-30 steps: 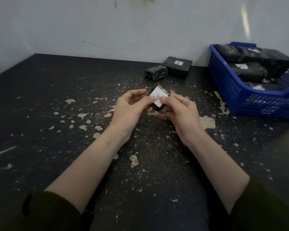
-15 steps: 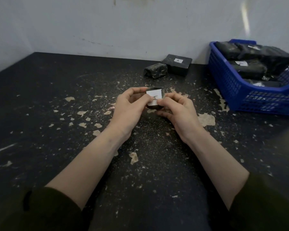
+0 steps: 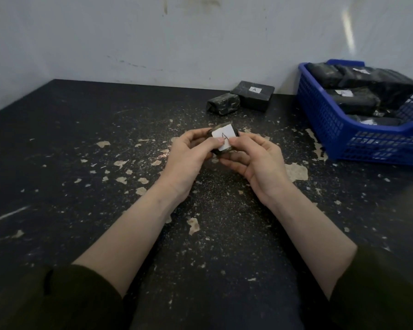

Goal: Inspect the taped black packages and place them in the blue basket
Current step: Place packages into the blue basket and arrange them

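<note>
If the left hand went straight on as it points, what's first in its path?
The left hand grips the labelled package; beyond that, probably the small package by the wall, though depth is unclear.

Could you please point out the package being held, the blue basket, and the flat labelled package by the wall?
held package (image 3: 222, 137), head view, on its white label.
blue basket (image 3: 377, 145), head view, on its near mesh wall.
flat labelled package (image 3: 244, 89), head view, on its black top beside the label.
</note>
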The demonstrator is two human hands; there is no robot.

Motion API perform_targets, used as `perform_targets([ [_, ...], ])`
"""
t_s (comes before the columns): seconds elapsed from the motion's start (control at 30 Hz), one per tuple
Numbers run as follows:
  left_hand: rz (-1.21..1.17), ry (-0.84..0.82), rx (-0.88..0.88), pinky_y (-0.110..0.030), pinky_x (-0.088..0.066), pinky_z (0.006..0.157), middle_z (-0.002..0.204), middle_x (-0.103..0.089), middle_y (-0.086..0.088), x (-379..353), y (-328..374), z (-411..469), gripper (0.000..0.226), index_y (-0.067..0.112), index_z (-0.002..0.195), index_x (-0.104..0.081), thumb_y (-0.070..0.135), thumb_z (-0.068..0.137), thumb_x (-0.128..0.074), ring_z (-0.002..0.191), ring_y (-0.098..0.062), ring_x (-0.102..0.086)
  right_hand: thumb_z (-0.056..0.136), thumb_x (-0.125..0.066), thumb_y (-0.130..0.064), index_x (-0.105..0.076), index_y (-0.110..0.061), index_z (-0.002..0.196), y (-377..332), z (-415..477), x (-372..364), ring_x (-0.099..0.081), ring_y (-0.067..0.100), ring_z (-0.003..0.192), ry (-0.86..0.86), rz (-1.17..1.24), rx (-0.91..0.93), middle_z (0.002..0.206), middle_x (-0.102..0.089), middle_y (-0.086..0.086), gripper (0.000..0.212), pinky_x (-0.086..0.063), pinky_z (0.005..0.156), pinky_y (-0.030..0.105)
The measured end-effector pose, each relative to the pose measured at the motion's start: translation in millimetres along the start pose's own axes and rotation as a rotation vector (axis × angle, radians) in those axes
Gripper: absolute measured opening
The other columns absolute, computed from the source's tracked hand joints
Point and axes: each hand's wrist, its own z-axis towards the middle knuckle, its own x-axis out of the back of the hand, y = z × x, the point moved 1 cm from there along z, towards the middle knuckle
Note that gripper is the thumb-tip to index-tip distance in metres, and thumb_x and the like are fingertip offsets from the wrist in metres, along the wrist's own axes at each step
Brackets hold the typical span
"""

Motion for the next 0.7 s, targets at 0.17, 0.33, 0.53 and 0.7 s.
perform_targets([
  [0.17,0.021,-0.014,-0.010,-0.034,-0.054,0.086,0.095,-0.073,-0.006,1.4,0.6,0.1,0.038,0.009,0.107,-0.070,0.019,0.071,-0.074,0.089,-0.015,-0.067,0.090,-0.064,0.001,-0.064,-0.005,0.108,-0.8,-0.1,-0.1,-0.071,0.024,0.087,-0.005,0.023,0.040,0.105,-0.071,0.020,0.020,-0.061,0.085,0.041],
  [0.33,0.051,-0.034,-0.018,-0.036,-0.054,0.093,0.103,-0.074,-0.009,1.1,1.6,-1.5,0.045,0.010,0.110,-0.070,0.024,0.067,-0.072,0.096,-0.019,-0.068,0.086,-0.069,0.003,-0.071,-0.008,0.106,0.4,0.6,2.3,-0.072,0.029,0.097,0.045,-0.086,0.111,0.106,-0.073,0.018,0.022,-0.060,0.087,0.043],
  [0.53,0.066,0.007,-0.024,-0.036,-0.052,0.097,0.104,-0.073,-0.004,0.8,2.3,-1.6,0.029,0.015,0.109,-0.071,0.014,0.080,-0.074,0.099,-0.018,-0.066,0.087,-0.068,0.004,-0.070,-0.006,0.105,0.6,0.4,2.6,-0.073,0.030,0.098,0.053,-0.066,0.090,0.105,-0.074,0.017,0.021,-0.061,0.085,0.042],
  [0.7,0.128,0.046,-0.049,-0.022,-0.053,0.080,0.097,-0.071,-0.004,1.1,2.7,-2.0,0.029,0.009,0.113,-0.069,0.006,0.084,-0.072,0.086,-0.011,-0.064,0.090,-0.064,0.003,-0.067,-0.005,0.105,0.9,0.8,1.9,-0.071,0.028,0.090,0.020,-0.026,0.051,0.112,-0.070,0.023,0.017,-0.061,0.082,0.042],
])
